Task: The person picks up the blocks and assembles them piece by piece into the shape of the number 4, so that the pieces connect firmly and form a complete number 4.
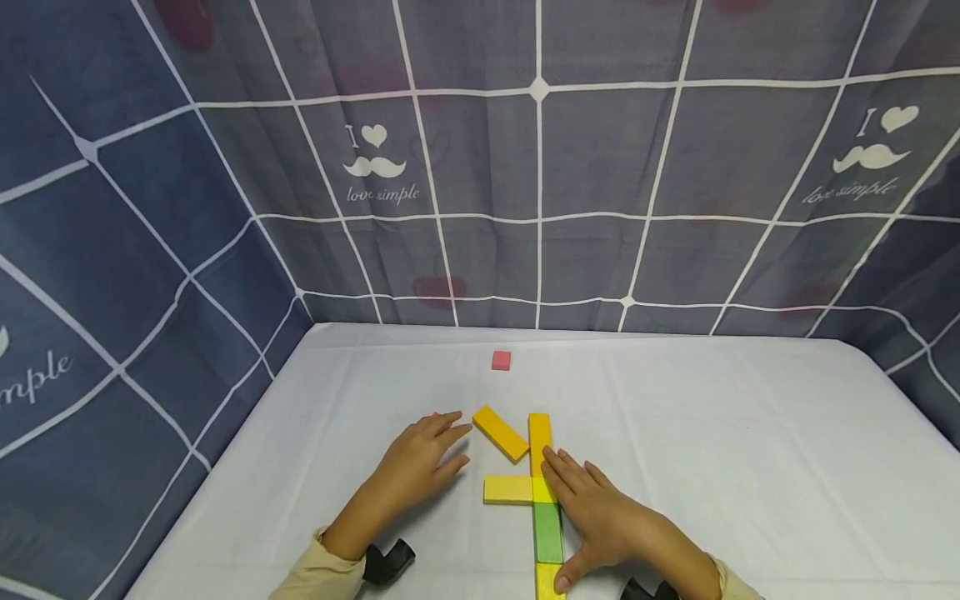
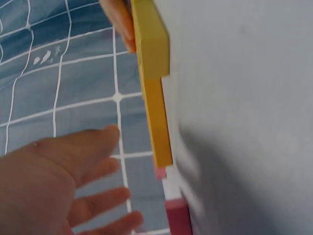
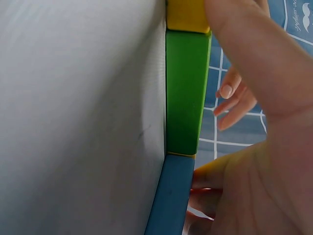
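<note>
On the white table, my left hand [image 1: 416,462] is spread with nothing in it, left of a slanted orange-yellow block [image 1: 500,434]. Straight fingers of my right hand [image 1: 603,517] rest along the right side of a row of blocks. Its thumb touches the nearest yellow block [image 1: 547,577]. Above that in the row come a green block [image 1: 548,533], a bright yellow piece [image 1: 543,490] and an orange-yellow block [image 1: 539,433]. A pale yellow block [image 1: 507,490] juts out leftward. The right wrist view shows a blue block [image 3: 171,196] by the right fingers, hidden from the head view.
A small red block [image 1: 501,361] lies farther back on the table. Another red block [image 2: 178,218] is near the left fingers, mostly covered in the head view. Grey-blue gridded curtains [image 1: 480,167] hang behind and at the sides of the white tabletop [image 1: 712,433].
</note>
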Tool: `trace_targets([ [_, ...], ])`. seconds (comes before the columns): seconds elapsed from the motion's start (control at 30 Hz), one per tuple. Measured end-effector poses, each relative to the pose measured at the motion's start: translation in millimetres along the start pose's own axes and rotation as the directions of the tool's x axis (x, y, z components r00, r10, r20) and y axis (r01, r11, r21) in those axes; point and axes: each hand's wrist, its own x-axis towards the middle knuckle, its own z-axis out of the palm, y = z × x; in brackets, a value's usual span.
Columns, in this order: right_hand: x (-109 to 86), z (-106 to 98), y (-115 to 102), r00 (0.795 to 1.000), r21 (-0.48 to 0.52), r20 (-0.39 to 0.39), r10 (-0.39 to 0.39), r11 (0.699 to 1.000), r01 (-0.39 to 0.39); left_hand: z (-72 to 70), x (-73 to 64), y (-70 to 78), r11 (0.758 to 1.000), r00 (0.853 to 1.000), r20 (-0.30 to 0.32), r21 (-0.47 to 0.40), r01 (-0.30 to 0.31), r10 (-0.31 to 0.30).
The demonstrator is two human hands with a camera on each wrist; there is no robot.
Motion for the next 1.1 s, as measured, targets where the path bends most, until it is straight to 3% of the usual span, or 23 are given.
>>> trace_targets([
  [0.2, -0.7, -0.6, -0.8, 1.000, 0.006, -0.001, 0.002, 1.000, -0.002, -0.9, -2.1, -7.0, 0.992, 0.990, 0.070, 0.005, 0.124, -0.124],
  [0.37, -1.1, -0.6, -2.0, 1.000, 0.011, 0.004, -0.002, 1.000, 0.002, 2.3, -5.3, -8.3, 0.986, 0.974, 0.157, -0.015, 0.168, -0.164],
  [0.77, -1.1, -0.9, -1.1, 1.000, 0.003, -0.007, -0.015, 1.000, 0.015, 0.8, -25.1, -8.8, 0.996, 0.984, 0.172, -0.060, 0.062, -0.051],
  [1.1, 1.5, 0.2, -1.2, 1.000, 0.025, 0.002, -0.005, 1.000, 0.005, -5.3, -34.5, 6.2, 0.997, 0.983, 0.174, -0.071, -0.041, 0.053],
])
